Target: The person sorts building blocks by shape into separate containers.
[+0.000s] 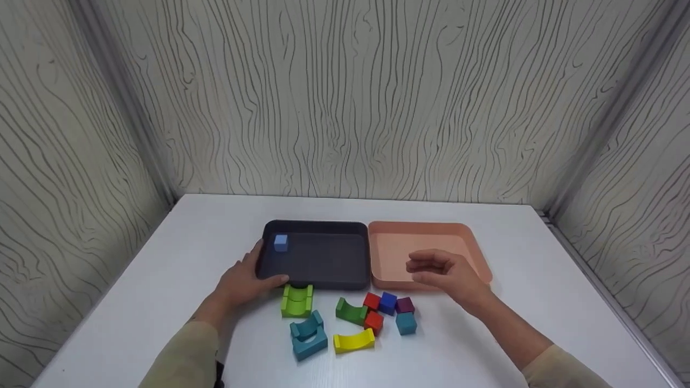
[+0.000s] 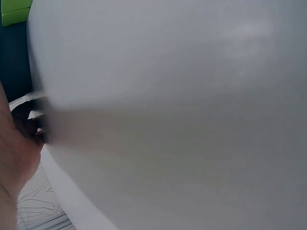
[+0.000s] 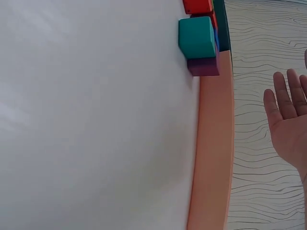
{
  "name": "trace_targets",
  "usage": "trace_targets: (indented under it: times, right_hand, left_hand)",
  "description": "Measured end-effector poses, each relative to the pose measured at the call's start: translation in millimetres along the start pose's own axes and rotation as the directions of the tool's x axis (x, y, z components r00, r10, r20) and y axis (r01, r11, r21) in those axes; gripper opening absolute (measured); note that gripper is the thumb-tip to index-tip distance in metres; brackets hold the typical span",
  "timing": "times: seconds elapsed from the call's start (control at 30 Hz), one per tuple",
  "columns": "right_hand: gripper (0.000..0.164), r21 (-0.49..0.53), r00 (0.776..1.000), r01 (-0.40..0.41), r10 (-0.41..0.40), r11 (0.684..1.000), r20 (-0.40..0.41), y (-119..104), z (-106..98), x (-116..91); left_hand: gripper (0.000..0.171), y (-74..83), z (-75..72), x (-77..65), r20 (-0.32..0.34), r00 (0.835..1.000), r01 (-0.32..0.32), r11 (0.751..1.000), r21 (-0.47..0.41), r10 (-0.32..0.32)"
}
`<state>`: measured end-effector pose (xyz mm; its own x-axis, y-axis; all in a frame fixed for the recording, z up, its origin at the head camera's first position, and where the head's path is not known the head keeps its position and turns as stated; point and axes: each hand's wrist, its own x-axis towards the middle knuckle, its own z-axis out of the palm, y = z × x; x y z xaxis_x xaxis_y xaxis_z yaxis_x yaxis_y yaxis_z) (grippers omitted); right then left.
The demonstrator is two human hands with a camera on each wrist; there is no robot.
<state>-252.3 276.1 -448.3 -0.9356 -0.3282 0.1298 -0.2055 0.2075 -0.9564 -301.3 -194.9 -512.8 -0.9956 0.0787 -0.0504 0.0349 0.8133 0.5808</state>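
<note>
My left hand [image 1: 241, 283] lies at the left front corner of a dark navy tray [image 1: 323, 284], fingers along its side wall and thumb at the front rim. Inside that tray, near the left wall, sits a light blue cube [image 1: 281, 243]. My right hand [image 1: 444, 274] hovers over the front of a peach tray [image 1: 431, 227], fingers loosely bent and holding nothing. In the right wrist view its palm [image 3: 292, 132] and spread fingers show. Nearest the left thumb are light green curved blocks [image 1: 297, 302]. A purple cube [image 1: 405, 305] and a teal cube [image 1: 406, 324] lie left of my right forearm.
In front of the trays lie teal curved blocks [image 1: 309, 337], a yellow curved block [image 1: 354, 341], a green curved block [image 1: 351, 311], a blue cube [image 1: 388, 303] and two red cubes [image 1: 373, 322]. Wood-patterned walls [image 1: 345, 108] enclose the white table [image 1: 442, 355] at the back and sides.
</note>
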Motion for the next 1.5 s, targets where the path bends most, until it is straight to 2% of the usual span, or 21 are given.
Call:
trace_targets:
  times: [0.23,0.47,0.77,1.03,1.27,1.5]
  right_hand:
    - [0.044,0.019,0.997,-0.061,0.061,0.998,0.041,18,-1,-12]
    - [0.052,-0.021,0.988,-0.143,0.144,0.99,0.062,34,-2,-21]
    - [0.047,-0.059,0.974,-0.206,0.211,0.977,0.08,46,2,-26]
    - [0.05,-0.08,0.972,-0.201,0.209,0.976,0.109,50,6,-25]
    - [0.052,-0.063,0.967,-0.224,0.229,0.973,0.108,54,7,-25]
    - [0.05,-0.048,0.968,-0.209,0.213,0.977,0.135,55,7,-27]
  left_hand:
    - [0.124,-1.4,-2.2,-3.3,-0.001,1.0,-0.009,1.0,-0.009,0.009]
    - [0.124,-1.0,-1.9,-4.2,-0.002,1.0,-0.015,1.0,-0.017,0.015]
    - [0.125,0.1,-2.2,-4.4,-0.002,1.0,-0.013,1.0,-0.014,0.013]
    - [0.126,-2.5,-0.5,-2.1,-0.002,1.0,-0.018,1.0,-0.012,0.018]
    - [0.127,-2.9,-1.1,-1.2,0.0,1.0,-0.027,1.0,0.004,0.027]
    - [0.125,-0.5,-1.8,-0.9,0.003,1.0,-0.015,1.0,0.002,0.015]
